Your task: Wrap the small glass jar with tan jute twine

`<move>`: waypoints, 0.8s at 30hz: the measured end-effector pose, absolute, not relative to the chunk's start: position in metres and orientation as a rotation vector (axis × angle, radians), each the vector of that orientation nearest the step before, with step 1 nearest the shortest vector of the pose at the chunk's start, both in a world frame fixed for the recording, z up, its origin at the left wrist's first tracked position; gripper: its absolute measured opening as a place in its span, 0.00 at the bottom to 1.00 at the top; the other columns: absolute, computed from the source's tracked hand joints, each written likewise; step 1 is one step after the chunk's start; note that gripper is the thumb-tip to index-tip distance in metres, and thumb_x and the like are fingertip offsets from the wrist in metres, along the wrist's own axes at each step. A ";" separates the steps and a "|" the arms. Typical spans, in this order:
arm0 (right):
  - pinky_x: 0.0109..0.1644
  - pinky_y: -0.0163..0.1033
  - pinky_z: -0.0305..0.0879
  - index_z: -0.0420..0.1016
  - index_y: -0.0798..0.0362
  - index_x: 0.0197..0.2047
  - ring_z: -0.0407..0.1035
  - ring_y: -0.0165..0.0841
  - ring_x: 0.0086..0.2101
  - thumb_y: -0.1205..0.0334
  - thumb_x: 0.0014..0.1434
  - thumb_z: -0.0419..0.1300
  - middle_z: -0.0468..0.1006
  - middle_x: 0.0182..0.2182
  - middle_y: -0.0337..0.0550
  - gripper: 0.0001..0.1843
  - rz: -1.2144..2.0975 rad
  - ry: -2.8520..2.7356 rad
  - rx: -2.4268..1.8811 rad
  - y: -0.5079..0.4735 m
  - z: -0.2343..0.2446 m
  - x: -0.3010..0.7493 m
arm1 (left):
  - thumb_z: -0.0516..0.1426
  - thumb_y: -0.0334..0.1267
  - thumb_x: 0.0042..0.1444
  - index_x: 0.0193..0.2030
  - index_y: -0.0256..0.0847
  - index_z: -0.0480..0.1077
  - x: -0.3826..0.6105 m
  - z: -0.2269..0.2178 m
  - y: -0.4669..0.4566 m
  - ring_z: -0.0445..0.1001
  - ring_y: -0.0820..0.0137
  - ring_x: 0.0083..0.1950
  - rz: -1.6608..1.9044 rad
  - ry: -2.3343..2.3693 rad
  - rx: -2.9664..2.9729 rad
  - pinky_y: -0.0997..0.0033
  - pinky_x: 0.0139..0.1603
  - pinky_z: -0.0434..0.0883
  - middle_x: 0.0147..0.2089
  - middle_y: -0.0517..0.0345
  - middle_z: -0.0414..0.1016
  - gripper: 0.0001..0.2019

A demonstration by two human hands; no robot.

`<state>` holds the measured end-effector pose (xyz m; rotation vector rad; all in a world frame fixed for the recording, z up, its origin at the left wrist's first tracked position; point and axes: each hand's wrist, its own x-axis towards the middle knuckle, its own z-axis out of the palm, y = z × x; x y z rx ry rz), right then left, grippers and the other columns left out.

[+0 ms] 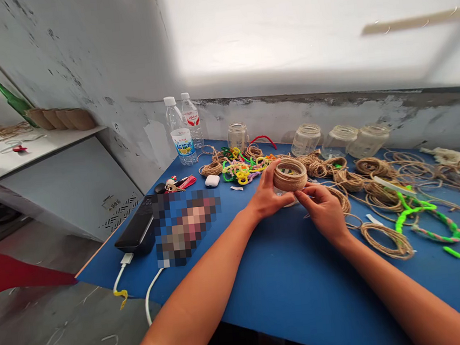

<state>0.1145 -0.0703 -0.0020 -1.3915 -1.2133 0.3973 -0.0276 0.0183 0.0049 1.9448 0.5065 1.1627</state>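
Left hand (266,190): gripping a twine-wrapped glass jar (289,176), held above mid-table
Right hand (323,212): fingertips pinching the jar's near side
Right of hands: coils of jute twine (383,240) on the blue table (290,291)
Far edge: bare glass jars (306,139), water bottles (180,131)
Behind hands: pipe-cleaner loops (241,166)

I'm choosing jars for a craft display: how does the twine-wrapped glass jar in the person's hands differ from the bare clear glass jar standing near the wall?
The twine-wrapped jar is covered in tight coils of tan twine, while the bare glass jar shows clear glass. The wrapped jar is held above the table between the left hand and right hand; the bare jar stands on the blue table, untouched. Both are round jars.
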 end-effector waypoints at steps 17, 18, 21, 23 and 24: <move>0.50 0.46 0.67 0.77 0.53 0.32 0.71 0.41 0.47 0.41 0.52 0.63 0.77 0.46 0.50 0.21 0.379 -1.225 -1.404 -0.070 -0.003 0.116 | 0.63 0.35 0.43 0.66 0.46 0.49 -0.030 0.009 0.017 0.52 0.60 0.72 1.116 0.528 1.928 0.59 0.74 0.52 0.70 0.52 0.51 0.43; 0.50 0.46 0.67 0.77 0.53 0.32 0.71 0.41 0.47 0.41 0.52 0.63 0.77 0.46 0.50 0.21 0.382 -1.223 -1.402 -0.070 -0.004 0.117 | 0.63 0.35 0.43 0.66 0.45 0.49 -0.030 0.010 0.017 0.52 0.60 0.72 1.111 0.535 1.928 0.58 0.74 0.52 0.70 0.52 0.51 0.43; 0.50 0.46 0.67 0.77 0.54 0.33 0.72 0.41 0.46 0.42 0.52 0.63 0.77 0.46 0.50 0.21 0.387 -1.220 -1.402 -0.070 -0.004 0.117 | 0.63 0.35 0.43 0.66 0.45 0.49 -0.030 0.010 0.017 0.52 0.60 0.72 1.121 0.522 1.933 0.58 0.74 0.51 0.70 0.51 0.51 0.43; 0.49 0.46 0.67 0.76 0.54 0.32 0.72 0.41 0.46 0.42 0.52 0.64 0.77 0.45 0.51 0.21 0.386 -1.217 -1.402 -0.070 -0.004 0.116 | 0.63 0.36 0.43 0.66 0.45 0.48 -0.030 0.009 0.017 0.51 0.60 0.72 1.140 0.495 1.939 0.59 0.75 0.51 0.71 0.52 0.50 0.43; 0.49 0.45 0.67 0.76 0.54 0.32 0.72 0.41 0.45 0.42 0.52 0.64 0.77 0.45 0.51 0.21 0.386 -1.215 -1.400 -0.070 -0.004 0.116 | 0.63 0.36 0.43 0.66 0.46 0.48 -0.030 0.009 0.018 0.51 0.60 0.73 1.148 0.488 1.941 0.59 0.75 0.51 0.71 0.52 0.50 0.44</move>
